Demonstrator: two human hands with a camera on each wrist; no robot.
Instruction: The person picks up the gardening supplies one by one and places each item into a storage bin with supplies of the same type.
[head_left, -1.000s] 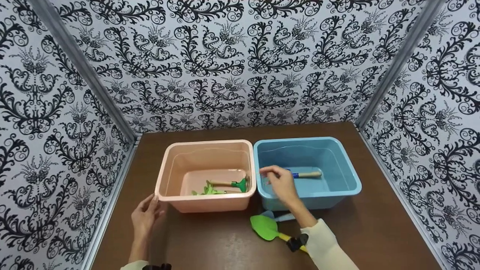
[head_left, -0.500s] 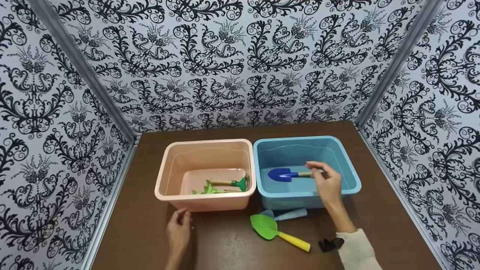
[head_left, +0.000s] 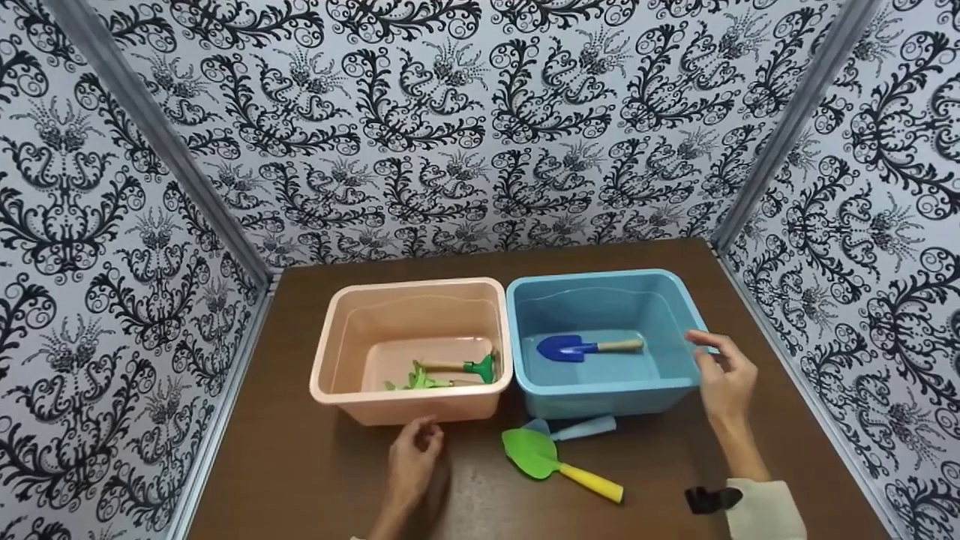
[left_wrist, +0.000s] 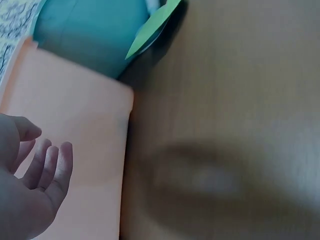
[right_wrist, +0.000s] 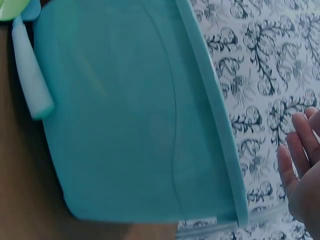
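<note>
Patterned walls (head_left: pixel 420 112) enclose a brown table (head_left: pixel 480 514), where the green trowel (head_left: pixel 553 463) slants from far-left blade (head_left: pixel 531 452) to near-right handle (head_left: pixel 592 483). The left hand (head_left: pixel 414 457), relaxed and empty, is nearer, left of it before the peach tub (head_left: pixel 420 410); the right hand (head_left: pixel 727 382), likewise empty, is right of the blue tub (head_left: pixel 600 403). Tubs bound the far side; table spreads nearer.

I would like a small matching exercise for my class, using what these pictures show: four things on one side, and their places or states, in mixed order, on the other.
Column one
1. blue trowel
2. peach tub
3. yellow-handled trowel
4. right hand

Column two
A. lying on the table
B. by the right end of the blue tub, holding nothing
C. inside the blue tub
D. containing a tool with a dark green head

Pairs: 1-C, 2-D, 3-A, 4-B
</note>
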